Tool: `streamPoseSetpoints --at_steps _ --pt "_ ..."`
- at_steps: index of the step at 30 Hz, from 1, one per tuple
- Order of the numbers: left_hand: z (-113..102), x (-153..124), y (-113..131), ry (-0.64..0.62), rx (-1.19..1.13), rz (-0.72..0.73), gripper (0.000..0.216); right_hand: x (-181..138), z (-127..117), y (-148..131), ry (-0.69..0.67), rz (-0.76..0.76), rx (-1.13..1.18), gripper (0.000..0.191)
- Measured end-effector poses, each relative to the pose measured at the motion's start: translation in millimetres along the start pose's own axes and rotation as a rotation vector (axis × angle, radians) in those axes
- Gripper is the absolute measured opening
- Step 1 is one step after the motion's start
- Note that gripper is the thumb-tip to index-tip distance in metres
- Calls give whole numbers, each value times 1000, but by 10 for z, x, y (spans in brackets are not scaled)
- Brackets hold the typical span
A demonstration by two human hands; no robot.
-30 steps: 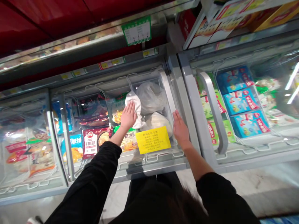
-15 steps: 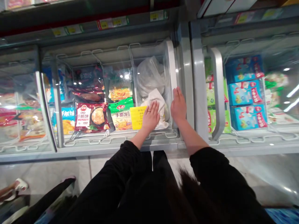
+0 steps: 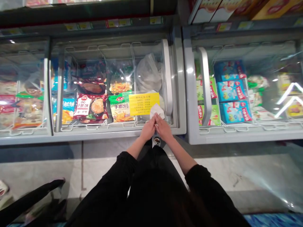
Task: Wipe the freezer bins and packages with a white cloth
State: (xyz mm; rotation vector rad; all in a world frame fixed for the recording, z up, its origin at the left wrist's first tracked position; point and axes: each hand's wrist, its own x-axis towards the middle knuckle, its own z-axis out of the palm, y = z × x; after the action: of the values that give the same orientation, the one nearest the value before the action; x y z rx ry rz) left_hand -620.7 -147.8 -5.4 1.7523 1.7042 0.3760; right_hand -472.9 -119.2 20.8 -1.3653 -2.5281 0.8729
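Observation:
Both my hands meet in front of me over the near edge of a glass-topped freezer [image 3: 118, 130]. My left hand [image 3: 148, 130] and my right hand [image 3: 163, 128] hold a crumpled white cloth [image 3: 157, 109] between their fingers. It could be paper; the frames do not settle that. Just beyond the hands, a yellow notice [image 3: 144, 103] with printed lines lies on the glass lid. A pale vertical lid handle [image 3: 167, 78] stands to the right of the cloth. Beneath the glass is a clear plastic bag [image 3: 149, 73], its contents unclear.
Inside the freezer are red food packs [image 3: 91, 107] and green-and-white packs [image 3: 121, 108]. Another freezer [image 3: 236, 136] stands to the right, with blue boxes [image 3: 234, 90] inside. Price tags line the shelf edge above. Another person's leg [image 3: 35, 195] shows at lower left on the tiled floor.
My left hand has lifted the cloth off the glass and drawn it nearer. My right hand has left the handle side and joined it. The whole yellow notice now shows.

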Motion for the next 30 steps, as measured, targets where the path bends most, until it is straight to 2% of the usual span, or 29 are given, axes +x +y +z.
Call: streamPoseSetpoints --at_steps 3,6,11,15,18,21,26,30 --pt "40 -211 -67 -26 -251 -33 72 -213 4 104 -52 -67 -88 60" --pt "22 -224 -63 38 -427 -23 73 -371 -56 260 -40 -58 -208 53" --pt "-91 72 112 100 -428 4 68 -558 -127 389 138 177 -304 49" --pt "-179 367 266 63 -399 110 69 -539 -112 335 175 322 -302 55" --pt "-222 541 331 24 -405 171 70 -367 -159 304 166 373 -290 59" --pt "-257 634 333 3 -428 149 69 -126 -326 359 128 368 -268 61" --pt "-351 669 231 -27 -451 58 67 282 -732 568 24 255 -273 64" --pt "-493 742 131 -44 -443 32 66 847 -1053 706 5 157 -340 59"
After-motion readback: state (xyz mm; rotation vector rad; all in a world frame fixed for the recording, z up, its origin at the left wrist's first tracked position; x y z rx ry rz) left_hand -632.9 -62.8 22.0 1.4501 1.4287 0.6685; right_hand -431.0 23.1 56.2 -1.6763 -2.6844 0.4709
